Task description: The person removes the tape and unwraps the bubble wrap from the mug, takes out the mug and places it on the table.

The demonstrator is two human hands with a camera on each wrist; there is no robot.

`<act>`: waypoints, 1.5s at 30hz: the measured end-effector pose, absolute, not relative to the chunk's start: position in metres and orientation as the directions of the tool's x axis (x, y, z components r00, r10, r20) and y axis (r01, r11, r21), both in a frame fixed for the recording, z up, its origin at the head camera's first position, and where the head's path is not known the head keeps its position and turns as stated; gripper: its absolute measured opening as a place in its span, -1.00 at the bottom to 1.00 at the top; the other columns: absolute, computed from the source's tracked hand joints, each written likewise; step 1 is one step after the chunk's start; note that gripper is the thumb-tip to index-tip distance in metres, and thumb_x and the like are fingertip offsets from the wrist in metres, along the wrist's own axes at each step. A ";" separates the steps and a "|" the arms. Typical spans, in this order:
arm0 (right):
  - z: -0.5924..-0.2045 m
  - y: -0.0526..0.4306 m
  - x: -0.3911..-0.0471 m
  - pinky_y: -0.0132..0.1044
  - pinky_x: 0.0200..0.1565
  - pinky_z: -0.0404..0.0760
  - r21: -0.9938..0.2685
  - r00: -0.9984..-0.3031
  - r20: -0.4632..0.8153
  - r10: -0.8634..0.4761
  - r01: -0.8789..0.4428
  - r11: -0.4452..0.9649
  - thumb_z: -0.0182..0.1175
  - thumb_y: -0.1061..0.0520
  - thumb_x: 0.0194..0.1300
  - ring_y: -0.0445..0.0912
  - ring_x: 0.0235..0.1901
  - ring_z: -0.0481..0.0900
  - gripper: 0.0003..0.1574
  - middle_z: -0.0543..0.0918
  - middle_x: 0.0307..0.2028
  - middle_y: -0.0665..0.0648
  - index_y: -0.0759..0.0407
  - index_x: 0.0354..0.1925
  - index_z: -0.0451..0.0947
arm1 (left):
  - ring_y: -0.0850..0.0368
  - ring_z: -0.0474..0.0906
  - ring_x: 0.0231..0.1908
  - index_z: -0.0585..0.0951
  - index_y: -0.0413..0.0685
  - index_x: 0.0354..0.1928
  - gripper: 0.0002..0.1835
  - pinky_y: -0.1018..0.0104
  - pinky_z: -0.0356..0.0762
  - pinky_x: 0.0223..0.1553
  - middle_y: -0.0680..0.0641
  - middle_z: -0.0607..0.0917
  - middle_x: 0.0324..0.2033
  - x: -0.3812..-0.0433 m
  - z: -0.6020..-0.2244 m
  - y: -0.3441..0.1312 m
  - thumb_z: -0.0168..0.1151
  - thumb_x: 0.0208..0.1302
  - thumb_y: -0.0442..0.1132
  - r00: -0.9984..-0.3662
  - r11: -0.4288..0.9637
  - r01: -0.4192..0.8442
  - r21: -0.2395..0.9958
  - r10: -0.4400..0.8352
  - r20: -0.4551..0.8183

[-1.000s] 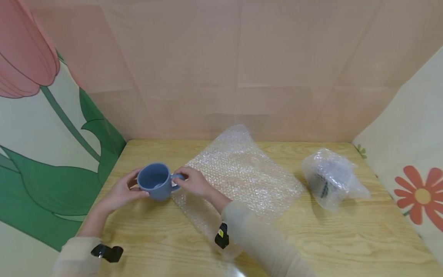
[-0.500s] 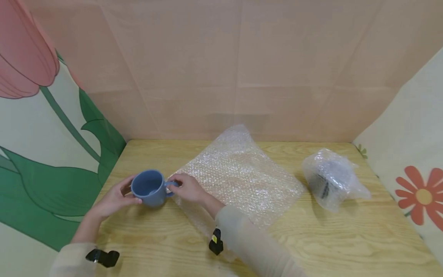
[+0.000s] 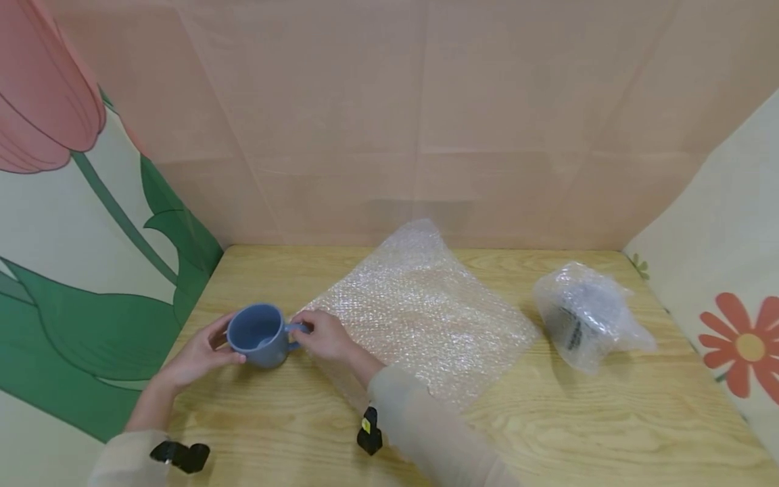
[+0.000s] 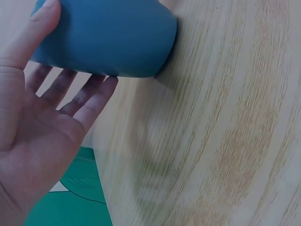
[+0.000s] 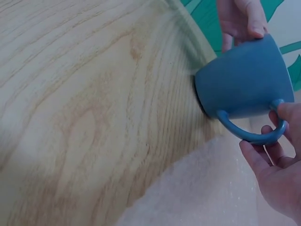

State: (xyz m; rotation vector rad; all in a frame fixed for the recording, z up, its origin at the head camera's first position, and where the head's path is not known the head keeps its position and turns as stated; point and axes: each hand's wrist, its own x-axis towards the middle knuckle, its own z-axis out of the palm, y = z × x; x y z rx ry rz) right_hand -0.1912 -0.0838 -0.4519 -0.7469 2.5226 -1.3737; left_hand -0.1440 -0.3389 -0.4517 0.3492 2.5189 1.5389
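Over the left part of the wooden surface (image 3: 566,426), the left hand (image 3: 201,355) is gripping the side of an upward-facing blue mug (image 3: 260,339), its inner floor showing, while the right hand (image 3: 326,336) is pinching the handle (image 5: 254,139). Beside the mug, a bubble-wrap sheet (image 3: 420,314) is lying spread out, the right sleeve (image 3: 432,426) covering its near part; well to the right, a bubble-wrapped bundle (image 3: 587,314) is resting, the film blurring its contents. The views are leaving unclear whether the mug's base is fully touching the surface.

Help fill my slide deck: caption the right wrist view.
Right hand grips a blue mug by its handle; left hand holds the opposite side.
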 end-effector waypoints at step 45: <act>-0.438 -0.081 -0.188 -0.52 -0.12 0.50 -0.815 -0.825 0.079 -0.560 -0.377 0.440 0.11 0.13 0.28 -0.16 -0.17 0.58 -0.68 0.62 -0.26 0.04 0.19 -0.01 0.52 | 0.44 0.32 0.07 0.12 -0.21 0.36 -0.32 0.55 0.46 -0.09 -0.36 0.22 0.28 -0.140 -0.435 -0.342 0.16 0.24 -0.32 -0.965 0.406 0.140 0.903 0.261 0.033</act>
